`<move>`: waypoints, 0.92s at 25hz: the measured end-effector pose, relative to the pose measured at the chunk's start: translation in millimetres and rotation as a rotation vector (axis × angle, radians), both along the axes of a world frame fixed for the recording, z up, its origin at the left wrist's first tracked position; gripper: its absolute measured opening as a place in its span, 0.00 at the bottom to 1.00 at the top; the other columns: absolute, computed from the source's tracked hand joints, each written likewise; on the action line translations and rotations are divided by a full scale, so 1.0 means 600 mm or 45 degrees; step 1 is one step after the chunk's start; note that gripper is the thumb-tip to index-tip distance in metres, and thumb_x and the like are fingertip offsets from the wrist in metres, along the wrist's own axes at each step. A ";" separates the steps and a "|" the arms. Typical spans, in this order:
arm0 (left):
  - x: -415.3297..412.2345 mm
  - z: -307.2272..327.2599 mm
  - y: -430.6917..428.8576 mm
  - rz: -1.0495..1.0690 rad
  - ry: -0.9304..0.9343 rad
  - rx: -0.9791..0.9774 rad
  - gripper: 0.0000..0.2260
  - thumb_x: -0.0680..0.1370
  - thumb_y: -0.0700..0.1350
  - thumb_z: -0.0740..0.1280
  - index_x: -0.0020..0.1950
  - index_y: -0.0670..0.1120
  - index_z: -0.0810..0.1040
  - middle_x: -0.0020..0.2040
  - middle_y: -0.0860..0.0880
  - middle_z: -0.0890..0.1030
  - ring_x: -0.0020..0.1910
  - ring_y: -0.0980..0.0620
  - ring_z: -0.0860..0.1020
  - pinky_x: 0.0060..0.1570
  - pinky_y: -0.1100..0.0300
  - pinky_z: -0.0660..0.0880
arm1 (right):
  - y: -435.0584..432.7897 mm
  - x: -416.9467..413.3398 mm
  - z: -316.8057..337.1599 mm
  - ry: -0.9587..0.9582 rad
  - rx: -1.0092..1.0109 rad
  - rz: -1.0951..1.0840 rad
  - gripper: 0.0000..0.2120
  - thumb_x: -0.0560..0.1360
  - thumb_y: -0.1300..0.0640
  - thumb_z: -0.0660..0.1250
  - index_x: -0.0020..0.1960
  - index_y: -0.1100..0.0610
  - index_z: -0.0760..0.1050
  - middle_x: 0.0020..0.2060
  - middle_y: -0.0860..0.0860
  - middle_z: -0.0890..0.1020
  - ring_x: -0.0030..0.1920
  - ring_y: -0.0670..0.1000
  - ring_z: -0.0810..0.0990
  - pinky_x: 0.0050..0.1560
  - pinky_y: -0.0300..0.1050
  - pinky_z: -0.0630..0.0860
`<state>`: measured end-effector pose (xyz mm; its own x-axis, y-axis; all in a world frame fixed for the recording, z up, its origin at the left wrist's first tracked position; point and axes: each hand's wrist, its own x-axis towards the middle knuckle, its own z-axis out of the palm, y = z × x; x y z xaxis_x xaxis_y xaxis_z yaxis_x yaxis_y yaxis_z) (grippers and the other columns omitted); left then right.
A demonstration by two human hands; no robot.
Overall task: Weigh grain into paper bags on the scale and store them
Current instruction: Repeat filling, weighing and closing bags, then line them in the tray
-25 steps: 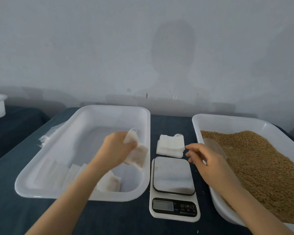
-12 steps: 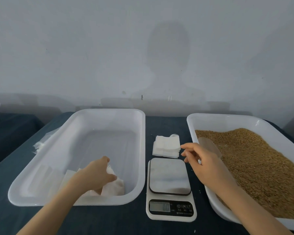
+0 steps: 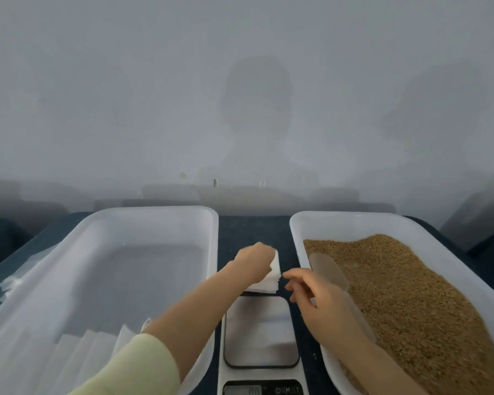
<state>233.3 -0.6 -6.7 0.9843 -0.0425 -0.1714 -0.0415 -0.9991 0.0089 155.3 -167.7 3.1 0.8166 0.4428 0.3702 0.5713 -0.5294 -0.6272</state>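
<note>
A stack of white paper bags [image 3: 267, 282] lies on the dark cloth just behind the scale [image 3: 261, 332]. My left hand [image 3: 254, 262] reaches over the stack and its fingers curl on the top bag. Close to the right of the stack hovers my right hand [image 3: 311, 295], fingers loosely bent and holding nothing. The scale's steel plate is bare. A white tray [image 3: 297, 232] on the right holds brown grain [image 3: 411, 295] with a translucent scoop [image 3: 328, 270] lying in it. The white tray [image 3: 154, 215] on the left holds several filled bags [image 3: 92, 349] at its near end.
A dark blue cloth [image 3: 254, 229] covers the table. Crumpled clear plastic [image 3: 15, 280] lies along the left tray's outer side. A grey wall stands right behind both trays.
My left hand let go of the filled bag in the left tray and moved right to the stack of paper bags. My right hand stayed near the stack.
</note>
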 end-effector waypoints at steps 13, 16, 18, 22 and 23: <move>0.035 -0.052 0.011 0.015 0.082 0.113 0.07 0.78 0.34 0.61 0.52 0.37 0.77 0.39 0.46 0.74 0.44 0.44 0.79 0.42 0.57 0.73 | 0.011 0.023 -0.031 -0.001 0.069 0.002 0.11 0.78 0.63 0.61 0.53 0.50 0.78 0.41 0.40 0.79 0.44 0.37 0.78 0.42 0.27 0.72; 0.032 -0.047 0.012 0.098 -0.001 -0.078 0.08 0.79 0.40 0.61 0.53 0.38 0.76 0.36 0.48 0.71 0.38 0.48 0.73 0.39 0.58 0.72 | 0.007 0.024 -0.032 0.004 0.084 -0.001 0.11 0.78 0.63 0.61 0.54 0.51 0.78 0.41 0.40 0.79 0.45 0.37 0.77 0.42 0.26 0.71; 0.026 -0.031 0.015 0.157 -0.104 -0.293 0.10 0.80 0.44 0.61 0.54 0.38 0.75 0.40 0.47 0.72 0.39 0.51 0.72 0.40 0.57 0.71 | 0.006 0.023 -0.030 0.008 0.072 0.000 0.11 0.78 0.63 0.60 0.54 0.52 0.78 0.42 0.42 0.79 0.44 0.37 0.77 0.42 0.26 0.71; -0.009 0.022 0.033 0.384 -0.361 -0.785 0.07 0.80 0.46 0.61 0.52 0.42 0.71 0.40 0.50 0.72 0.36 0.54 0.72 0.33 0.64 0.67 | 0.007 0.019 -0.023 0.008 0.074 -0.010 0.10 0.79 0.62 0.60 0.56 0.54 0.77 0.43 0.43 0.78 0.42 0.35 0.76 0.42 0.25 0.70; -0.026 0.032 0.039 0.426 -0.378 -0.888 0.06 0.80 0.46 0.61 0.52 0.44 0.71 0.41 0.51 0.73 0.36 0.55 0.72 0.32 0.65 0.67 | 0.008 0.017 -0.020 0.004 0.078 -0.019 0.10 0.79 0.62 0.61 0.56 0.55 0.77 0.42 0.41 0.77 0.41 0.34 0.75 0.41 0.25 0.69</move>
<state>217.8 22.6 12.7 0.9638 0.2608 0.0551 0.1589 -0.7282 0.6666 165.5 -163.0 -8.9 0.8242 0.4069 0.3939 0.5616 -0.4986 -0.6602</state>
